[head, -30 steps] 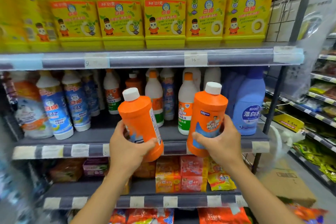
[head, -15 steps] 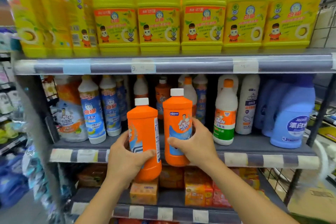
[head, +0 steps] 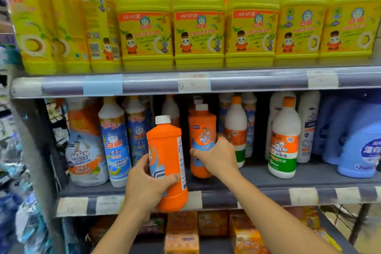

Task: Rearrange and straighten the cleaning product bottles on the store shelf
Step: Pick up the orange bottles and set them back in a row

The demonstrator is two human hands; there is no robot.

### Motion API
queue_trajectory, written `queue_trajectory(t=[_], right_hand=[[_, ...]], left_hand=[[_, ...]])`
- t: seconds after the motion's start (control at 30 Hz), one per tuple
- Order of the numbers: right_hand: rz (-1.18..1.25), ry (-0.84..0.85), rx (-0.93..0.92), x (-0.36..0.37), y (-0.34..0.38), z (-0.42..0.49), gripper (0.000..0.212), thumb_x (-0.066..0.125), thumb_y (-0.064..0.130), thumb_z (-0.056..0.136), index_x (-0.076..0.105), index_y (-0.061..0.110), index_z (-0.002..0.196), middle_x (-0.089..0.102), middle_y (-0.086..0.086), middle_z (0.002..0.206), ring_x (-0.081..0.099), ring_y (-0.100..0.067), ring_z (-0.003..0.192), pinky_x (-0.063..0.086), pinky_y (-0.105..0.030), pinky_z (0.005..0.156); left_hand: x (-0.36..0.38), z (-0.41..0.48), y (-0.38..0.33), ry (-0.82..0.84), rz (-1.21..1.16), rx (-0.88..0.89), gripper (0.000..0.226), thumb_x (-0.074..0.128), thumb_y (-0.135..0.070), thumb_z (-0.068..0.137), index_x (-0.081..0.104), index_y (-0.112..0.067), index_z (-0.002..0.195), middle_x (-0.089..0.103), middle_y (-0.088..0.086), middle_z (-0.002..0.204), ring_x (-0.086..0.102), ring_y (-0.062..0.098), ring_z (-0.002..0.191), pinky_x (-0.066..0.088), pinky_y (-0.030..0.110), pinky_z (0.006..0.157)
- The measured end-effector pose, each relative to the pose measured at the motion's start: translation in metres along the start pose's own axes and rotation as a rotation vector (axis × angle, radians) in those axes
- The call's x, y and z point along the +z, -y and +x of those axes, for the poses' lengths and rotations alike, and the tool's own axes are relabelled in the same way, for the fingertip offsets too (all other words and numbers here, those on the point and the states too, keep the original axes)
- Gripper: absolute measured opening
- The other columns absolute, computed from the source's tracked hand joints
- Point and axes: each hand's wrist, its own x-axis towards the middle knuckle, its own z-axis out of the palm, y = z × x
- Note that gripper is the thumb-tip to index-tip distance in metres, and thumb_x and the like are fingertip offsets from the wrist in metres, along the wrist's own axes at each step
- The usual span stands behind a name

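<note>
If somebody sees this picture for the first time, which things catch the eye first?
First, the row of big yellow plastic detergent jugs filling the top shelf. Then the two orange white-capped bottles at the middle shelf: the left hand holds one orange bottle tilted at the shelf edge, the right hand grips the other orange bottle standing on the shelf.

— What stood on the middle shelf (head: 268, 179) in front of me?

— At the left a Mr Muscle refill pouch (head: 85, 150), then two blue-labelled bottles (head: 116, 146). My right hand (head: 218, 158) gripped an orange bottle (head: 202, 130) whose base seemed to meet the board. Right of it stood white bottles with orange caps (head: 285, 140), and blue jugs (head: 358, 146) at the far right.

— And the shelf above (head: 144, 83)?

— Yellow jugs (head: 199, 24) stood along it in a row.
</note>
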Motion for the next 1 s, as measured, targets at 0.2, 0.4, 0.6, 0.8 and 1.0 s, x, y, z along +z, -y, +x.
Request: queue_trajectory(t=[0.2, 0.4, 0.6, 0.8, 1.0], right_hand=[[-0.065, -0.074, 0.042, 0.040, -0.007, 0.032, 0.065, 0.084, 0.039, 0.060, 0.048, 0.011, 0.106, 0.067, -0.011, 0.107, 0.066, -0.029, 0.094, 0.045, -0.024, 0.068], [-0.083, -0.097, 0.109, 0.050, -0.014, 0.050, 0.072, 0.084, 0.037, 0.062, 0.044, 0.010, 0.116, 0.064, -0.013, 0.117, 0.064, -0.033, 0.103, 0.051, -0.033, 0.078], [-0.075, -0.104, 0.138, 0.053, -0.020, 0.055, 0.073, 0.085, 0.036, 0.063, 0.044, 0.011, 0.119, 0.063, -0.012, 0.119, 0.063, -0.031, 0.104, 0.050, -0.033, 0.079], [-0.071, -0.004, 0.169, 0.042, -0.013, 0.051, 0.078, 0.086, 0.033, 0.064, 0.043, 0.010, 0.125, 0.059, -0.012, 0.127, 0.059, -0.031, 0.113, 0.045, -0.029, 0.081], [-0.218, 0.170, 0.051, 0.002, -0.029, -0.006, 0.069, 0.077, 0.035, 0.075, 0.044, 0.012, 0.132, 0.059, -0.006, 0.130, 0.057, -0.022, 0.116, 0.042, -0.022, 0.083]], left_hand=[[-0.013, 0.011, 0.006, 0.030, 0.002, 0.015, 0.064, 0.089, -0.017, 0.052, 0.058, -0.034, 0.105, 0.070, -0.007, 0.101, 0.068, 0.016, 0.087, 0.057, 0.043, 0.075], [-0.027, 0.016, 0.009, 0.062, 0.022, 0.040, 0.061, 0.090, -0.018, 0.049, 0.059, -0.038, 0.099, 0.072, -0.010, 0.091, 0.070, 0.011, 0.081, 0.054, 0.031, 0.065], [-0.031, 0.019, 0.011, 0.063, 0.019, 0.053, 0.062, 0.090, -0.015, 0.052, 0.058, -0.039, 0.099, 0.071, -0.008, 0.098, 0.068, 0.015, 0.087, 0.057, 0.043, 0.075], [-0.022, 0.023, 0.007, 0.108, 0.000, 0.053, 0.069, 0.089, -0.016, 0.052, 0.057, -0.034, 0.111, 0.069, -0.007, 0.102, 0.067, 0.013, 0.090, 0.054, 0.034, 0.070], [0.003, 0.046, 0.003, 0.170, -0.029, 0.045, 0.058, 0.089, -0.010, 0.055, 0.061, -0.037, 0.097, 0.073, -0.014, 0.088, 0.071, 0.007, 0.080, 0.052, 0.024, 0.062]])
